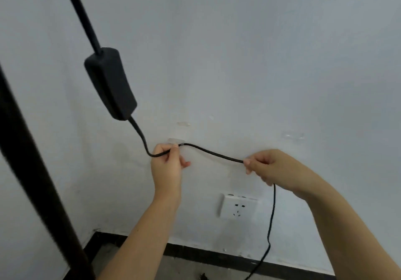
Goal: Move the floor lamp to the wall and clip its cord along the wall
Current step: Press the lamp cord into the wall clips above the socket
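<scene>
The black lamp pole [30,160] stands at the left, close to the white wall. Its black cord [213,154] hangs down from above through an inline switch box [110,83], then runs right along the wall. My left hand [167,167] pinches the cord just below a clear adhesive clip [176,141] stuck on the wall, and the cord touches that clip. My right hand [267,167] pinches the cord further right, holding the stretch between the hands slightly slack. From the right hand the cord drops to the floor.
A white wall socket [238,208] sits below and between my hands. Another clear clip [293,136] is stuck on the wall above my right hand, and a faint mark [184,124] lies above the first clip. A black skirting board [217,256] runs along the floor.
</scene>
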`<state>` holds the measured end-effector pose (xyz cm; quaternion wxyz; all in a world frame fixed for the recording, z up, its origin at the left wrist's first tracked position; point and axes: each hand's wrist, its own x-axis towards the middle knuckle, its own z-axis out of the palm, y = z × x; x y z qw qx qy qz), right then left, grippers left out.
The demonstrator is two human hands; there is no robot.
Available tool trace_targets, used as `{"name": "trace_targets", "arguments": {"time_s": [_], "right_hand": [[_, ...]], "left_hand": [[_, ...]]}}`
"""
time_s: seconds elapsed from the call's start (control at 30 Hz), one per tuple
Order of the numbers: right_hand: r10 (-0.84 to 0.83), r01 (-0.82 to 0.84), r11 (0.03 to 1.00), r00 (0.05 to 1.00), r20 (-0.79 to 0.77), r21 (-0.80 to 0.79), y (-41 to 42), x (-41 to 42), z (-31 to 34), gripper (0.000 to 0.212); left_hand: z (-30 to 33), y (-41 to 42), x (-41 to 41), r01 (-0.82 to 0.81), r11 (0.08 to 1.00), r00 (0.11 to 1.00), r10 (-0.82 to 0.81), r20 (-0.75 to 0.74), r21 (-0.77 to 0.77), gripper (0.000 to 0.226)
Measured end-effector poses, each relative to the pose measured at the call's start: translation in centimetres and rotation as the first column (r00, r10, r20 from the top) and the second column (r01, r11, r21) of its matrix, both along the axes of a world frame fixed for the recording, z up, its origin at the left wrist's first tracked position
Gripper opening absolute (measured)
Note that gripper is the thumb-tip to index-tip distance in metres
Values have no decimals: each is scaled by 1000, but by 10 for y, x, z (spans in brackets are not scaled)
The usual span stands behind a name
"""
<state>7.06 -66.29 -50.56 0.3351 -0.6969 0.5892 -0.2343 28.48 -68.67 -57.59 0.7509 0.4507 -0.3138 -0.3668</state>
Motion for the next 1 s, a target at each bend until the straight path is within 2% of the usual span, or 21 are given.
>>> {"name": "trace_targets", "arguments": {"time_s": [0.1, 0.17, 0.3, 0.47, 0.63, 0.8, 0.87, 0.93, 1.0], "right_hand": [[-80, 82, 996, 995, 59, -30, 18, -49, 11, 27], [-173, 191, 972, 975, 141, -133, 28, -70, 16, 22], [-316, 393, 832, 916, 247, -392, 25, -75, 20, 16], [-355, 445, 744, 895, 269, -499, 19, -68, 16, 15], [-343, 417, 829, 906, 249, -374, 16, -73, 16, 21], [-379, 454, 792, 890, 254, -408, 15, -66, 17, 25], [-373, 430, 814, 902, 215, -391, 15, -67, 15, 26], [-342, 398, 862, 914, 219, -314, 15, -71, 13, 29], [-312, 379, 900, 905, 290, -214, 13, -75, 10, 30]], "left_hand": [[1, -1, 1, 22, 1000, 999, -21, -33, 16, 26], [4, -1, 3, 48, 998, 999, -47, -20, 29, 26], [10, -2, 8, 64, 994, 996, -69, 60, 87, 23], [12, -4, 12, 68, 987, 991, -84, 106, 144, 22], [11, -3, 11, 94, 980, 992, -107, 65, 177, 27], [14, -3, 9, 116, 975, 993, -119, 5, 189, 28], [14, -3, 8, 102, 977, 994, -105, 5, 188, 29], [14, -3, 9, 97, 977, 995, -100, 10, 191, 29], [15, -2, 8, 97, 977, 995, -100, 7, 192, 29]]}}
